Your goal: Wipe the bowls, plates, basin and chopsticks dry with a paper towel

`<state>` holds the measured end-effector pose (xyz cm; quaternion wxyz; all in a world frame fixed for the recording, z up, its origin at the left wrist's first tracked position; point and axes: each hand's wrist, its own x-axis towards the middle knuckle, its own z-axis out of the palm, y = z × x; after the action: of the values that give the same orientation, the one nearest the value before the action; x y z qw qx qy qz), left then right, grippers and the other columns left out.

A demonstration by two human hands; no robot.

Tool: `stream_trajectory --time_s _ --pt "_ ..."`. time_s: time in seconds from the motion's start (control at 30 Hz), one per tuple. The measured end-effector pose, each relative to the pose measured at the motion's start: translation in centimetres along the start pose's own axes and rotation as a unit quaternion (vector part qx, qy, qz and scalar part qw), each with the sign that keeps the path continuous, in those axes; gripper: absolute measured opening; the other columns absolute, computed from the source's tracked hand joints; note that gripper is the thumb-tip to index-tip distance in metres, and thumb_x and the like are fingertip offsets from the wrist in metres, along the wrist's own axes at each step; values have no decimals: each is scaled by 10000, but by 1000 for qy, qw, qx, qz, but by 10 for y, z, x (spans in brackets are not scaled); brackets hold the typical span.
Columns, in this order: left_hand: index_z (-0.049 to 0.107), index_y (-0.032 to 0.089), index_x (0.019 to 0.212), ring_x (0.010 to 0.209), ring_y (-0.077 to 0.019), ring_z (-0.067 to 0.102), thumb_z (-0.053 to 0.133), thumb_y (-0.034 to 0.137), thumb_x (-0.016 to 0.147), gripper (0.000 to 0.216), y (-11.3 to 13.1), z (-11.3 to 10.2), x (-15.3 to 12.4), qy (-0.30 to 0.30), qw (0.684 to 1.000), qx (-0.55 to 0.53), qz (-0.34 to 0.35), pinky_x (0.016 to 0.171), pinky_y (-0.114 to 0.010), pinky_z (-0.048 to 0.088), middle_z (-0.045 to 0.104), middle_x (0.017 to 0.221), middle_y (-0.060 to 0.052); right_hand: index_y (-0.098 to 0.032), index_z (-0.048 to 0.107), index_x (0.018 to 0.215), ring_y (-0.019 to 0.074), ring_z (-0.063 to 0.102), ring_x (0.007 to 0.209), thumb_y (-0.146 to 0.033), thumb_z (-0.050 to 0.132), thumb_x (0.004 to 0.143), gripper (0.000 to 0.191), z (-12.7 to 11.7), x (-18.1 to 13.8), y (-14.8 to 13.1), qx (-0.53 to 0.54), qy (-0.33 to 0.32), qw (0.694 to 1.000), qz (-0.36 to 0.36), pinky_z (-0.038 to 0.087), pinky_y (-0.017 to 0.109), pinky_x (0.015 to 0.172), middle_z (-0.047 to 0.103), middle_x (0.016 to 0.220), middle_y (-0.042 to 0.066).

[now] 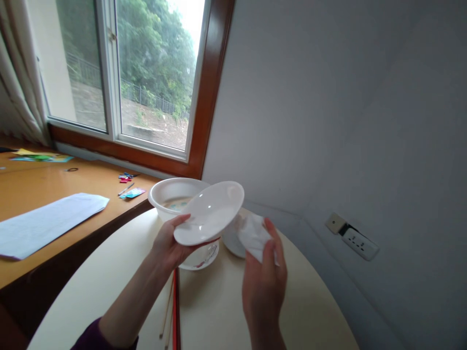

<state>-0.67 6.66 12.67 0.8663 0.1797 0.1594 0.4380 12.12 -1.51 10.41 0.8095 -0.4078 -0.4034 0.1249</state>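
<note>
My left hand is closed on the rim of a small white plate, holding it tilted above the round cream table. My right hand is closed on a crumpled white tissue, just right of the plate and close to its edge. Behind the plate stands a large white bowl with some brownish liquid in it. Under the plate sits a small white dish with a spoon, and another white dish is partly hidden behind the tissue.
Chopsticks, one red, lie on the table near my left arm. A wooden desk on the left carries a white paper sheet and small coloured items. A window is behind; a wall socket is at right.
</note>
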Motion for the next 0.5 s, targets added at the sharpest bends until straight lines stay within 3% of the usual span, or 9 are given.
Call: stream_trajectory --time_s 0.07,0.13,0.23,0.33,0.5 --pt "320 140 1329 889 -317 646 461 57 777 576 -5 0 1 -13 999 32 -19 712 -502 543 668 1005 -146 -172 328 1338 216 402 1236 -302 272 928 434 9 -17 0 -50 -81 995 -17 422 405 958 390 1367 136" --pt "423 115 1268 785 -296 673 500 32 754 526 -9 0 1 -11 996 86 -38 632 -411 571 699 892 -132 -187 253 1379 222 282 1303 -274 271 929 459 12 -28 -2 -110 -115 986 -59 342 445 1019 308 1420 108" --pt "573 101 1116 686 -280 679 573 39 714 407 -10 -2 0 -20 985 168 -37 562 -348 564 710 809 -128 -218 159 1405 239 149 1344 -243 277 925 495 9 -36 -2 -178 -117 967 -143 261 510 1045 205 1463 73" --pt "644 119 975 692 -260 677 639 69 676 303 -5 -7 -2 -49 971 232 -3 602 -322 555 712 832 -121 -209 115 1412 253 129 1346 -234 263 925 510 7 -35 0 -191 -111 955 -197 267 525 1038 168 1473 78" --pt "635 142 981 734 -254 671 700 152 637 350 6 -16 -4 -64 939 337 -1 625 -323 547 707 857 -106 -246 201 1392 206 191 1335 -211 204 934 459 0 -26 -6 -157 -63 969 -181 299 460 1043 238 1455 38"
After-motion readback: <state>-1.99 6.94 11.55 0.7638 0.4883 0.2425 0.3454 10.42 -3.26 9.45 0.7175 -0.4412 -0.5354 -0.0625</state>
